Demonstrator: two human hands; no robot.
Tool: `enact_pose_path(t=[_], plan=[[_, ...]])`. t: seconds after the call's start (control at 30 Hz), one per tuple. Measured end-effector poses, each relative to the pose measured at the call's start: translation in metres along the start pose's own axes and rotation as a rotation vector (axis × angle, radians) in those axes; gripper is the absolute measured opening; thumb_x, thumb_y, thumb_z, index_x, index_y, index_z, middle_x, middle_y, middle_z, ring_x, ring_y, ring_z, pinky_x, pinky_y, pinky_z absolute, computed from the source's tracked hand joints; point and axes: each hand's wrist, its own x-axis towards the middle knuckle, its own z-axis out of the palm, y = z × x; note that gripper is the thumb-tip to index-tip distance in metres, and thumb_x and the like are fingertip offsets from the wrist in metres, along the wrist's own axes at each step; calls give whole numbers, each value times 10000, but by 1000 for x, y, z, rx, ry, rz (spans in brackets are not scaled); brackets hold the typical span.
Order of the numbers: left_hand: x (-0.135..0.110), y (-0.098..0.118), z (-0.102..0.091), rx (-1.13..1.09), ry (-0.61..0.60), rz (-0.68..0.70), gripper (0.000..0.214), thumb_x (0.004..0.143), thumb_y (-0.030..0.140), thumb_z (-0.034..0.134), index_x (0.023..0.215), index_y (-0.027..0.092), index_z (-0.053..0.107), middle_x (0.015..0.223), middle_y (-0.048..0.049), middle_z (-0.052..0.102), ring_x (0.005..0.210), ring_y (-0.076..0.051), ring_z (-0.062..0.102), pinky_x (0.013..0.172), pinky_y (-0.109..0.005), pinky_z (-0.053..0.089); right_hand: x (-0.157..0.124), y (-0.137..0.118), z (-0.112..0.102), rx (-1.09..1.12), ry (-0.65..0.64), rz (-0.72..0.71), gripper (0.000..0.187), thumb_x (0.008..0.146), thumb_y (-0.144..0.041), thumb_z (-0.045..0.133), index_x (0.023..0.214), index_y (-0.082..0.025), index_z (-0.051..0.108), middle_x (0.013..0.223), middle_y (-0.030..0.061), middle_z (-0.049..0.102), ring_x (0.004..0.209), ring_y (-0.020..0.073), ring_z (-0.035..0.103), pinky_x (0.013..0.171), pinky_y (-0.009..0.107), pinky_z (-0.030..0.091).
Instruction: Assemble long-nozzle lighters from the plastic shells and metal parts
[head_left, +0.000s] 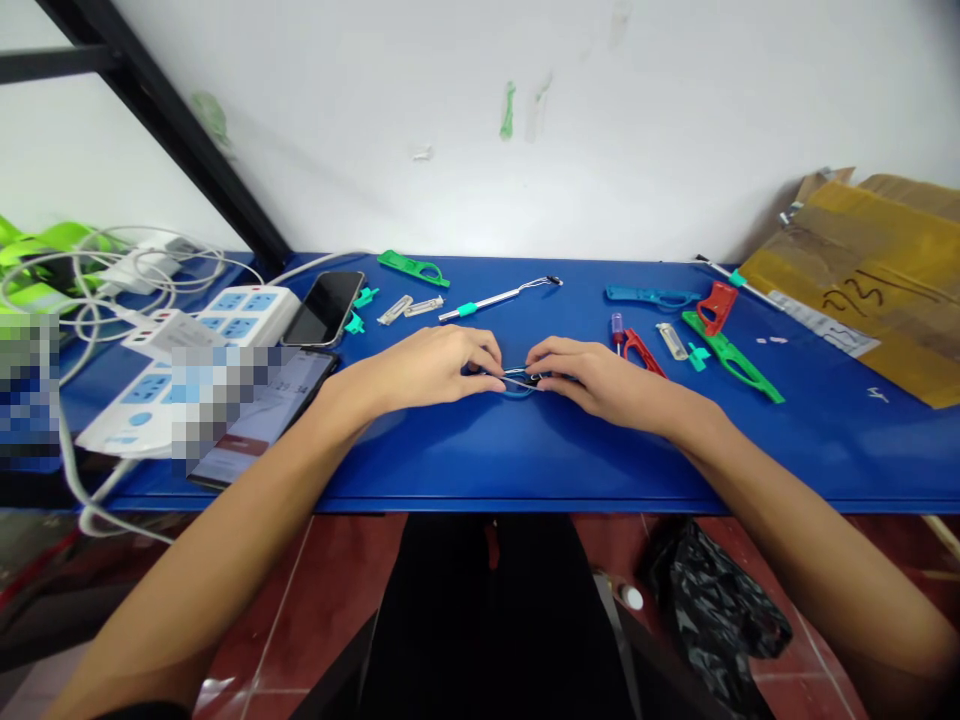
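Observation:
My left hand (459,365) and my right hand (589,378) face each other over the middle of the blue table, fingers bent in a pinch. Between their fingertips is a blue plastic handle piece (519,393) with a thin silvery rod lying along it. A small dark end of the rod shows by my right fingertips; both ends of the handle are covered by my fingers. Behind my hands lies a metal rod (495,299) with a teal sleeve and thin wires. A purple screwdriver (617,330) and a red plastic piece (643,352) lie just beyond my right hand.
Right of my hands are blue (652,295) and green (739,362) handle halves, a clear part (671,341) and a cardboard box (862,280). On the left lie phones (324,308), power strips (255,305) and looping white cables. A green handle half (411,267) rests near the wall.

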Motion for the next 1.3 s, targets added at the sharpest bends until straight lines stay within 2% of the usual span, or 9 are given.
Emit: enact_pose_path(t=[0.3, 0.53, 0.73, 0.97, 1.1, 1.17, 1.3], plan=[[-1, -1, -1, 60, 14, 85, 301, 1102, 413, 593, 1194, 253, 832, 1241, -75, 777, 1045, -220, 744, 950, -350, 535, 0, -4, -2, 25, 2, 12, 238, 1112, -280, 536, 1189, -225, 755, 1310, 132, 729, 1153, 281, 721, 1046, 465, 576], [0, -2, 1, 25, -20, 48, 302, 1098, 407, 603, 1197, 253, 843, 1239, -67, 768, 1017, -213, 743, 913, -336, 537, 0, -1, -1, 23, 0, 11, 227, 1106, -279, 539, 1177, -222, 747, 1335, 140, 735, 1174, 293, 720, 1054, 485, 569], [1, 2, 6, -24, 1, 24, 303, 1102, 395, 590, 1174, 213, 822, 1213, -86, 750, 1000, -211, 723, 892, -338, 537, -1, -4, 0, 2, -14, 10, 236, 1129, -314, 514, 1205, -235, 723, 1350, 128, 714, 1202, 300, 684, 1086, 507, 542], [1, 11, 10, 214, 10, 80, 333, 1144, 392, 522, 1116, 166, 764, 1152, -111, 732, 1024, -251, 704, 938, -389, 515, 0, -11, 2, -32, -29, 29, 142, 1124, -278, 534, 1106, -238, 669, 1284, 123, 695, 1167, 298, 665, 1079, 507, 533], [1, 9, 7, 240, -5, 123, 316, 1147, 339, 514, 1123, 155, 769, 1155, -116, 738, 1022, -255, 711, 966, -407, 516, 1, -10, 3, -26, -25, 28, 125, 1121, -273, 546, 1090, -229, 659, 1278, 129, 688, 1161, 296, 670, 1073, 497, 540], [1, 7, 5, 202, -18, 136, 323, 1149, 321, 504, 1146, 159, 783, 1179, -116, 744, 1038, -252, 721, 982, -404, 524, 1, -9, 3, -32, -20, 25, 142, 1125, -283, 543, 1120, -231, 675, 1270, 127, 689, 1150, 294, 674, 1061, 490, 546], [-1, 4, 2, 143, -23, 117, 326, 1145, 336, 517, 1200, 185, 800, 1242, -110, 744, 1088, -252, 729, 991, -391, 537, 0, -8, 4, -54, -25, 7, 262, 1142, -295, 504, 1298, -234, 705, 1324, 134, 674, 1204, 292, 668, 1097, 483, 539]])
